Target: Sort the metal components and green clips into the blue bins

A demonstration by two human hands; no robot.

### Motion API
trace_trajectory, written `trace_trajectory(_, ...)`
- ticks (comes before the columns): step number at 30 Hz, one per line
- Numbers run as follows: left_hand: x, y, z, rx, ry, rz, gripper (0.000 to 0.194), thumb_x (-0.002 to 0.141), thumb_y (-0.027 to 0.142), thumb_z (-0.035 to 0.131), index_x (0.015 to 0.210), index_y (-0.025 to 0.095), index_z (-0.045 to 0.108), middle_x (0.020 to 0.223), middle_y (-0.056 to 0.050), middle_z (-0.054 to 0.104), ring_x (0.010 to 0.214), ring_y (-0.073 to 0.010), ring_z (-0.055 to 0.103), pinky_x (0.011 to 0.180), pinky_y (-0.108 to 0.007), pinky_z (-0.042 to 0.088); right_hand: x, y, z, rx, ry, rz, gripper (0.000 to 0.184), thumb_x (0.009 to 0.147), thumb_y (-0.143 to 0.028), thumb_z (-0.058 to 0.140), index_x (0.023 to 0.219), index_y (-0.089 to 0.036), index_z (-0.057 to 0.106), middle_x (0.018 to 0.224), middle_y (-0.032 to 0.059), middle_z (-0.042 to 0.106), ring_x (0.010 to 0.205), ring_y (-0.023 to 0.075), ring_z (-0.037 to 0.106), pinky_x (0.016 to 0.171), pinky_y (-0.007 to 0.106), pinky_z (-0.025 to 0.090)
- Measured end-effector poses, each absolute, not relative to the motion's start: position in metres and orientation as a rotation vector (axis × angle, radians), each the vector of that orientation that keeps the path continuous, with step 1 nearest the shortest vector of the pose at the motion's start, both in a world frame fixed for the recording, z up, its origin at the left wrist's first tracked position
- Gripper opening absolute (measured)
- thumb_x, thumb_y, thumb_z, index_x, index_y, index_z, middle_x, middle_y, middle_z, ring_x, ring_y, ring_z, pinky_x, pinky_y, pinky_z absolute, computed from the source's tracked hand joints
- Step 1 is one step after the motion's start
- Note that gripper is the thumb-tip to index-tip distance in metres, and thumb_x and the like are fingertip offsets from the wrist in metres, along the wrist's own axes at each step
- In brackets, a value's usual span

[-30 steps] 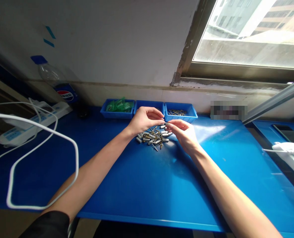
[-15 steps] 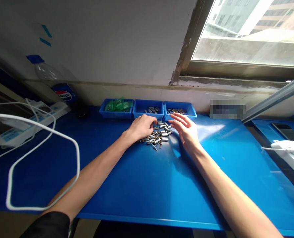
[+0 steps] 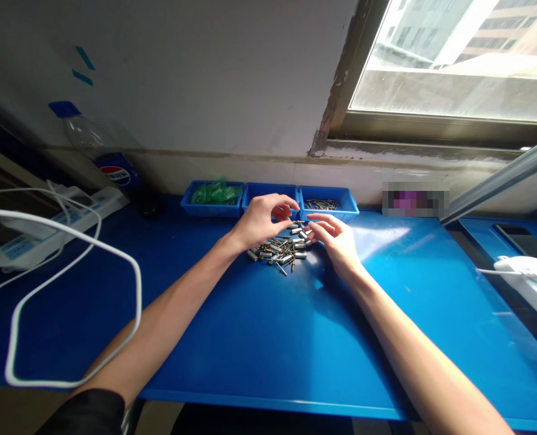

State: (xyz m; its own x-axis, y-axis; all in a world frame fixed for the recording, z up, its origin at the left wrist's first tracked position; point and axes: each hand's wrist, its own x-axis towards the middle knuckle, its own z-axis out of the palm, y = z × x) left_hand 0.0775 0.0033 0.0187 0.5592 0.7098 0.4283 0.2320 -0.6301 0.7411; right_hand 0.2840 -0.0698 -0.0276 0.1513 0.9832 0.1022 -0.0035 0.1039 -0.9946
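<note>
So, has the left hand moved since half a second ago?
Yes: the left hand has moved up and rightward in the picture, now covering more of the middle tray.

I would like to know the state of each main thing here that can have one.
Left hand: curled, grip unclear
Right hand: curled, grip unclear
Metal parts: heaped loosely on the table
Left bin: holding green packets
Middle bin: partly hidden, contents unclear
Right bin: holding thin pins
Bottle: capped, standing
White cable: looped

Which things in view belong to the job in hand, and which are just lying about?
Likely in the job:
small metal parts piled by the left hand and right hand
three blue bins

Likely just lying about:
Pepsi bottle
white cable
two power strips
phone
</note>
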Motion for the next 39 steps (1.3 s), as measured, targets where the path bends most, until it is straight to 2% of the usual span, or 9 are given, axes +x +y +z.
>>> trace_trajectory(5,0.079,0.001,0.020,2.102,0.752,0.994,0.029,0.079,0.020,0.079,0.107,0.015,0.076,0.101,-0.007,0.078,0.086,-0.0183,0.075,0.084,-0.031,0.063,0.282,-0.072,-0.027,-1.155,-1.159,1.104,0.038,0.081,-0.051,0.085,0.109,-0.026,0.079,0.087,0.0026,0.080,0.074,0.0212,0.072,0.080,0.041,0.061)
trace_trajectory(13,0.080,0.002,0.014,2.179,0.708,0.955,0.023,0.081,0.018,0.076,0.104,0.016,0.076,0.099,-0.007,0.077,0.082,-0.0165,0.074,0.081,-0.029,0.062,0.282,-0.071,-0.032,-1.109,-1.123,1.177,0.033,0.079,-0.046,0.088,0.106,-0.026,0.081,0.090,0.0026,0.081,0.079,0.0219,0.074,0.084,0.040,0.060)
trace_trajectory(17,0.078,0.004,0.012,2.303,0.785,0.908,0.021,0.083,0.019,0.075,0.104,0.016,0.076,0.097,-0.006,0.077,0.081,-0.0173,0.073,0.079,-0.029,0.060,0.282,-0.070,-0.032,-1.128,-1.113,1.126,0.031,0.080,-0.044,0.088,0.101,-0.023,0.081,0.086,0.0033,0.081,0.079,0.0223,0.075,0.087,0.041,0.060)
trace_trajectory(20,0.073,0.008,0.010,2.430,0.913,0.681,0.017,0.088,0.020,0.072,0.103,0.017,0.077,0.094,-0.007,0.079,0.084,-0.0199,0.074,0.081,-0.030,0.057,0.284,-0.068,-0.033,-1.129,-1.045,1.042,0.037,0.080,-0.042,0.087,0.112,-0.025,0.079,0.110,0.0069,0.082,0.099,0.0270,0.078,0.100,0.046,0.059)
trace_trajectory(22,0.069,0.011,0.007,2.502,0.918,0.485,0.018,0.088,0.016,0.070,0.103,0.018,0.079,0.099,-0.008,0.080,0.091,-0.0217,0.075,0.085,-0.030,0.056,0.286,-0.067,-0.033,-1.094,-1.014,1.027,0.044,0.080,-0.040,0.088,0.121,-0.029,0.075,0.128,0.0079,0.077,0.114,0.0294,0.076,0.109,0.049,0.055)
trace_trajectory(24,0.067,0.012,0.004,2.565,0.885,0.365,0.021,0.087,0.012,0.069,0.103,0.019,0.081,0.104,-0.008,0.080,0.098,-0.0224,0.075,0.090,-0.029,0.055,0.287,-0.067,-0.032,-1.077,-1.008,1.039,0.049,0.079,-0.038,0.089,0.126,-0.034,0.073,0.137,0.0073,0.073,0.120,0.0307,0.074,0.114,0.053,0.053)
trace_trajectory(26,0.067,0.012,0.002,2.610,0.880,0.321,0.022,0.088,0.010,0.067,0.100,0.020,0.082,0.103,-0.008,0.079,0.098,-0.0221,0.074,0.090,-0.028,0.054,0.287,-0.067,-0.030,-1.086,-1.026,1.039,0.047,0.080,-0.038,0.088,0.125,-0.036,0.073,0.138,0.0071,0.072,0.120,0.0317,0.074,0.113,0.056,0.053)
trace_trajectory(31,0.070,0.009,0.003,2.660,0.962,0.246,0.015,0.090,0.011,0.065,0.087,0.018,0.077,0.093,-0.009,0.074,0.087,-0.0223,0.070,0.075,-0.028,0.050,0.286,-0.069,-0.030,-1.144,-1.093,1.004,0.041,0.085,-0.045,0.082,0.122,-0.032,0.072,0.136,0.0096,0.073,0.112,0.0334,0.076,0.104,0.059,0.058)
trace_trajectory(39,0.066,0.013,0.005,2.637,0.950,0.275,0.013,0.091,0.011,0.061,0.087,0.018,0.071,0.087,-0.008,0.074,0.078,-0.0207,0.066,0.070,-0.027,0.046,0.286,-0.069,-0.030,-1.136,-1.078,1.027,0.033,0.084,-0.041,0.080,0.114,-0.028,0.075,0.125,0.0092,0.077,0.092,0.0251,0.076,0.091,0.047,0.061)
